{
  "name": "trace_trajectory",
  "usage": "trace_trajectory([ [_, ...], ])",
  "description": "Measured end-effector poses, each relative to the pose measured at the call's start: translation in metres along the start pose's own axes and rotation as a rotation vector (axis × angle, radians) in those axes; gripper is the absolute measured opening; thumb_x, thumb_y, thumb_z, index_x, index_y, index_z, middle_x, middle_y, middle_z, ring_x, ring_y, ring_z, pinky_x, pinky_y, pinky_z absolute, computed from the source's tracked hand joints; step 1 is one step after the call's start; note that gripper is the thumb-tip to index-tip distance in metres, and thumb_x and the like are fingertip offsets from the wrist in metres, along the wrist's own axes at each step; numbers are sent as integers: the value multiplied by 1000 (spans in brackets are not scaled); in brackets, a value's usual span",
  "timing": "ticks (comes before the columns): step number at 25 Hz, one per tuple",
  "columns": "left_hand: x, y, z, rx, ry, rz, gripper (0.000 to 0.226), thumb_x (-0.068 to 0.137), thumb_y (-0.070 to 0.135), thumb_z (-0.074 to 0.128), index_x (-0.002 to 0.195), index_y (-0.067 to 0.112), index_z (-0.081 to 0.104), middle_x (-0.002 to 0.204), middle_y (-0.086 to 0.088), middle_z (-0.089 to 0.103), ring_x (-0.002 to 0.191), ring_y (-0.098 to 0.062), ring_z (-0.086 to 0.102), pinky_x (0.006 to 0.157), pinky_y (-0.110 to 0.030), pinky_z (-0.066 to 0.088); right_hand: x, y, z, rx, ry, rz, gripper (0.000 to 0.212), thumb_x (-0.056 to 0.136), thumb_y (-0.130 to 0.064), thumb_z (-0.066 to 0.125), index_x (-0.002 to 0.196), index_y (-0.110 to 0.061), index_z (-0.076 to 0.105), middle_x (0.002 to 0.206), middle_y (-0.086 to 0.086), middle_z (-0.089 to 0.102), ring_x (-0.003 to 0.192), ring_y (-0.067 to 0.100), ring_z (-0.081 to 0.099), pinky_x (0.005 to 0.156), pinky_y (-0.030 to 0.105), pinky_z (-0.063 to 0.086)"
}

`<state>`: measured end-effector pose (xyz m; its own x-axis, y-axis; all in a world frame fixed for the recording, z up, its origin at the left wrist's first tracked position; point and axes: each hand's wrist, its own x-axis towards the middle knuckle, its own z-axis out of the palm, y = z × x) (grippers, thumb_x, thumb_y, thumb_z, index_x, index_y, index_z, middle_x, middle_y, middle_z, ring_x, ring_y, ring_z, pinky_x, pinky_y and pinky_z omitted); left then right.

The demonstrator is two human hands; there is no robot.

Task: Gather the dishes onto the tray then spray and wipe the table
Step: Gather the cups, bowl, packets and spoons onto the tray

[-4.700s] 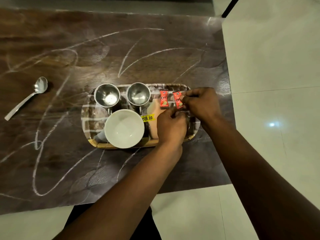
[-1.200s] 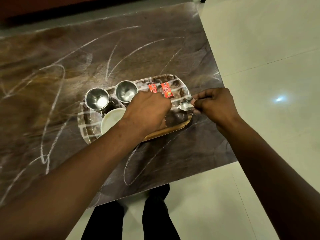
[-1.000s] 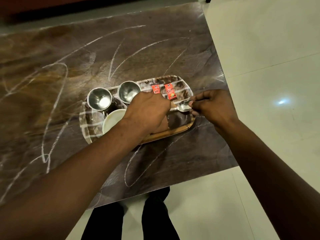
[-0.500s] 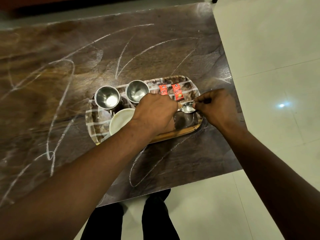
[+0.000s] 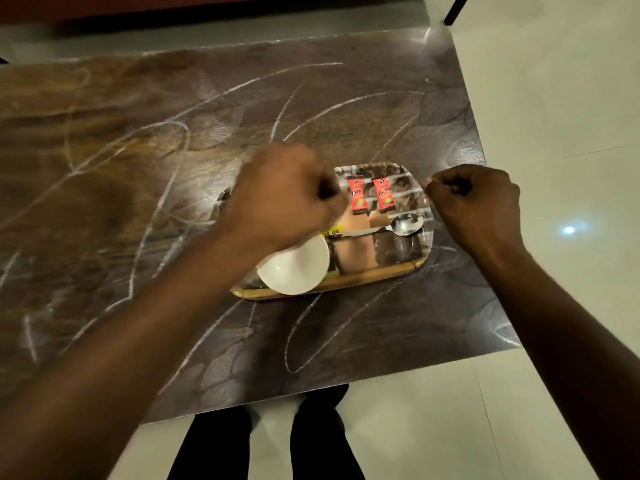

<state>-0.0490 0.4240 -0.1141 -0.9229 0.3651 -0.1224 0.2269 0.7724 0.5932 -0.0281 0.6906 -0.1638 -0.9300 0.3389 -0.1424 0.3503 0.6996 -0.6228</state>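
A patterned tray (image 5: pixel 381 273) lies near the table's right front corner. On it rest a white bowl (image 5: pixel 294 268), two red sachets (image 5: pixel 370 195) and a metal spoon (image 5: pixel 398 226) lying free across the middle. My left hand (image 5: pixel 280 199) hovers curled above the tray's left part and hides the two steel cups. My right hand (image 5: pixel 478 206) is curled in a loose fist just off the tray's right edge. Neither hand visibly holds anything.
The dark brown table (image 5: pixel 138 168) is covered with white chalk-like scribbles. Its right edge and front edge border pale floor tiles (image 5: pixel 554 98). My legs (image 5: pixel 263 438) stand at the front edge below the tray.
The spoon left my hands and now lies on the tray. My left hand lifted and moved back-left; my right hand drew off to the tray's right edge.
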Motion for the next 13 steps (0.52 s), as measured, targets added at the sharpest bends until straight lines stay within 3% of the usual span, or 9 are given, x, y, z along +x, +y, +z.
trace_trajectory([
  [2, -16, -42, -53, -270, 258, -155, 17, 96, 33, 74, 93, 19, 83, 75, 9, 75, 53, 9, 65, 55, -7, 48, 3, -33, 0, 19, 34, -44, 15, 97, -36, 71, 101, -25, 80, 78, -20, 66, 68, -24, 59, 60, -4, 36],
  [3, -24, -71, -77, -351, 377, -243, 19, 97, 30, 73, 95, 14, 82, 77, 6, 75, 49, 9, 62, 54, -5, 45, 3, -54, 3, 32, 34, -72, 12, 97, -37, 69, 100, -28, 78, 80, -18, 67, 69, -20, 60, 61, -2, 37],
  [5, -47, -141, -118, -431, 558, -418, 25, 98, 29, 71, 99, 5, 80, 72, 0, 73, 42, 4, 56, 48, -9, 44, 1, -99, 21, 53, 21, -136, 13, 99, -38, 68, 101, -29, 76, 83, -13, 69, 72, -9, 63, 66, 2, 39],
  [7, -77, -215, -140, -450, 693, -609, 24, 95, 27, 71, 100, 5, 78, 57, 7, 70, 37, 0, 52, 43, -16, 45, -5, -141, 46, 63, -12, -190, 11, 100, -37, 68, 101, -28, 76, 80, -12, 69, 73, 1, 63, 66, 4, 41],
  [9, -118, -288, -161, -436, 834, -771, 22, 88, 25, 74, 102, 8, 78, 61, 9, 73, 48, -3, 58, 54, -28, 54, -14, -187, 87, 82, -56, -265, 9, 99, -35, 69, 100, -30, 76, 77, -16, 67, 71, 3, 64, 68, 10, 44],
  [11, -157, -349, -174, -391, 938, -872, 31, 80, 25, 73, 106, 10, 78, 88, -7, 80, 73, -17, 70, 71, -40, 59, -25, -229, 129, 99, -125, -308, 5, 99, -35, 70, 99, -32, 75, 77, -19, 68, 70, -3, 66, 67, 9, 43],
  [13, -191, -394, -185, -306, 954, -885, 38, 76, 27, 63, 109, 13, 76, 100, -13, 79, 85, -26, 74, 74, -36, 55, -35, -263, 174, 103, -202, -330, 6, 99, -35, 71, 101, -32, 75, 78, -17, 69, 73, -3, 65, 67, 13, 44],
])
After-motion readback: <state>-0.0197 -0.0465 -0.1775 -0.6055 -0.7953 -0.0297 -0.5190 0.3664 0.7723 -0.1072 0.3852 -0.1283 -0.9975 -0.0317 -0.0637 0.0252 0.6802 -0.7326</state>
